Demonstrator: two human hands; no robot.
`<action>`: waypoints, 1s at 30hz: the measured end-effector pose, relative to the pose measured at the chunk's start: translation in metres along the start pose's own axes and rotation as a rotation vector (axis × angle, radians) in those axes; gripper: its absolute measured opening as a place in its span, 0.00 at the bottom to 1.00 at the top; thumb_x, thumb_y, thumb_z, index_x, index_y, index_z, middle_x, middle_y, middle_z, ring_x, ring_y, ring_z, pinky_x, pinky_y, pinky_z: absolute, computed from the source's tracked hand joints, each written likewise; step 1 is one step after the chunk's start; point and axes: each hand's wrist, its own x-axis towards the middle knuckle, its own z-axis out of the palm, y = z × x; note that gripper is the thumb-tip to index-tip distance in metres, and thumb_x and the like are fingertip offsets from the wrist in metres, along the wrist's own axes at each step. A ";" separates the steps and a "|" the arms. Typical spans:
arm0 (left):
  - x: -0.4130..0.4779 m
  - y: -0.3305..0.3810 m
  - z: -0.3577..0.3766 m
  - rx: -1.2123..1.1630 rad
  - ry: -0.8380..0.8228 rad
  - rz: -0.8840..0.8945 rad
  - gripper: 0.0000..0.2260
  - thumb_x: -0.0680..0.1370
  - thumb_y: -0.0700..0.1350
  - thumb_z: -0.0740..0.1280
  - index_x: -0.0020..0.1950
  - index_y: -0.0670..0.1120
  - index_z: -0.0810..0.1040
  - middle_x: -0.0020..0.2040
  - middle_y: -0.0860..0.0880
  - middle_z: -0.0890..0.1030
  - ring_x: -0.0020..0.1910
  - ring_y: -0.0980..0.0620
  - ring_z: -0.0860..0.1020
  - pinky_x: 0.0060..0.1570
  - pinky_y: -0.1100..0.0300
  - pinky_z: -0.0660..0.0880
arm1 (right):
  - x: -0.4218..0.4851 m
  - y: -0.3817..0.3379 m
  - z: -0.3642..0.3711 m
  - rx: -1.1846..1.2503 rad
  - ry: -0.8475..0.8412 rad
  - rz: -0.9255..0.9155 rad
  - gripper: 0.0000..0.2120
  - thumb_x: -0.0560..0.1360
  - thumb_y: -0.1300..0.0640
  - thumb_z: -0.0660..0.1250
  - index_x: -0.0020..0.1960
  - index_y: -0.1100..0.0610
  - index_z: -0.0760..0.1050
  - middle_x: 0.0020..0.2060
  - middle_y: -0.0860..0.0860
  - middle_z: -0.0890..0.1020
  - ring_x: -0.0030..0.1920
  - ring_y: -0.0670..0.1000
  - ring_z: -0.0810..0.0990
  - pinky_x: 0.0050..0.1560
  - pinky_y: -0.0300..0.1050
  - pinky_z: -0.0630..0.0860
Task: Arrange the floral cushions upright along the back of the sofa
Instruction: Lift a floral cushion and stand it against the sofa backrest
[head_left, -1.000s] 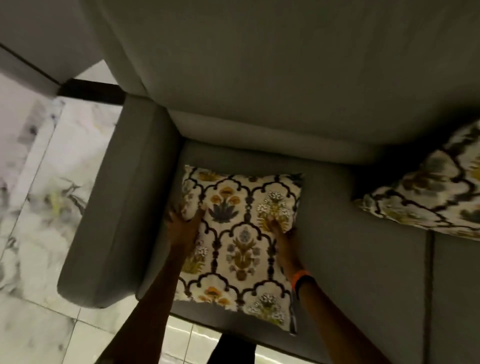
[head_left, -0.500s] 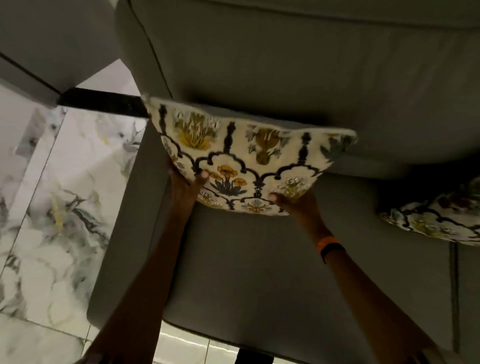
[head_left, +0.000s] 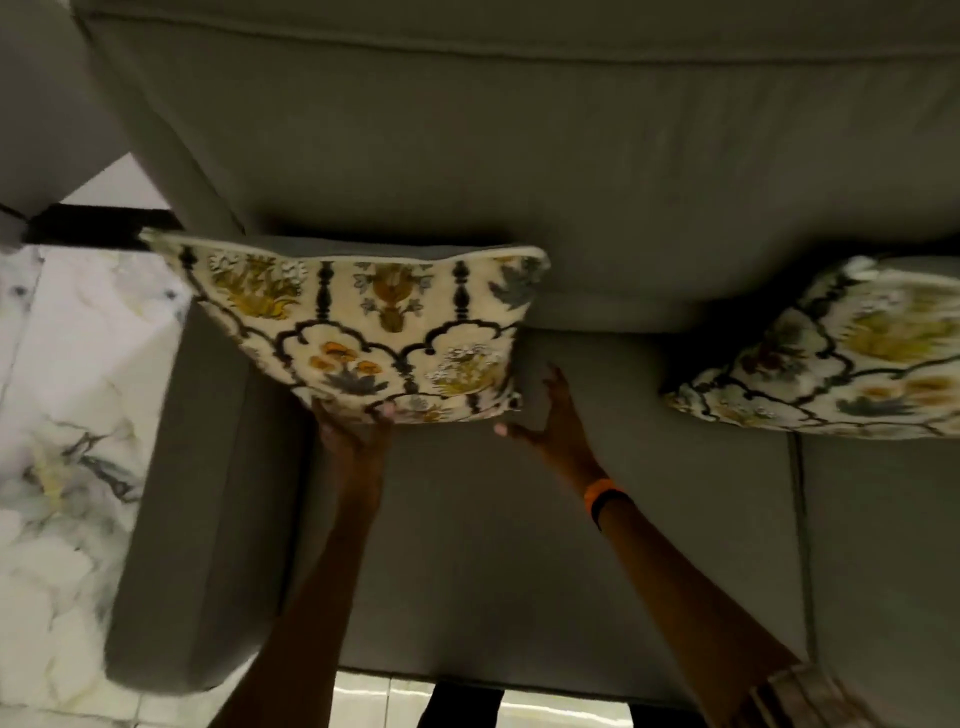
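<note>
A cream floral cushion (head_left: 363, 327) with yellow flowers and a dark lattice stands against the grey sofa back (head_left: 519, 156) at the sofa's left end. My left hand (head_left: 353, 441) holds its lower edge from underneath. My right hand (head_left: 550, 421) is off the cushion, fingers spread, just right of its lower right corner; an orange band is on that wrist. A second floral cushion (head_left: 841, 358) leans against the back further right, cut off by the frame edge.
The grey armrest (head_left: 197, 493) runs along the left of the seat (head_left: 493, 545). A seam (head_left: 800, 545) divides the seat cushions at the right. White marble floor (head_left: 62, 441) lies left of the sofa.
The cushion went from lying flat on the seat to raised against the sofa back. My right hand has let go of it and opened; my left hand still holds it.
</note>
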 end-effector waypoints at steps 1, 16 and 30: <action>-0.025 -0.004 0.021 0.053 -0.037 -0.040 0.47 0.75 0.47 0.77 0.84 0.49 0.47 0.84 0.45 0.55 0.81 0.46 0.59 0.76 0.53 0.64 | -0.018 0.012 -0.018 -0.010 0.031 0.047 0.56 0.73 0.58 0.84 0.89 0.52 0.51 0.87 0.56 0.60 0.85 0.56 0.62 0.80 0.52 0.67; -0.165 0.083 0.362 0.151 -0.652 0.166 0.47 0.65 0.34 0.83 0.77 0.45 0.61 0.70 0.61 0.67 0.61 0.79 0.70 0.59 0.80 0.70 | -0.086 0.129 -0.441 0.092 0.663 -0.037 0.61 0.67 0.57 0.86 0.88 0.59 0.50 0.85 0.56 0.60 0.84 0.55 0.62 0.83 0.57 0.65; -0.195 0.081 0.418 0.081 -0.546 0.196 0.36 0.70 0.27 0.76 0.72 0.48 0.67 0.68 0.50 0.76 0.62 0.70 0.78 0.63 0.69 0.76 | -0.058 0.133 -0.500 0.061 0.443 -0.232 0.42 0.66 0.60 0.87 0.77 0.61 0.75 0.69 0.55 0.85 0.71 0.55 0.84 0.72 0.59 0.81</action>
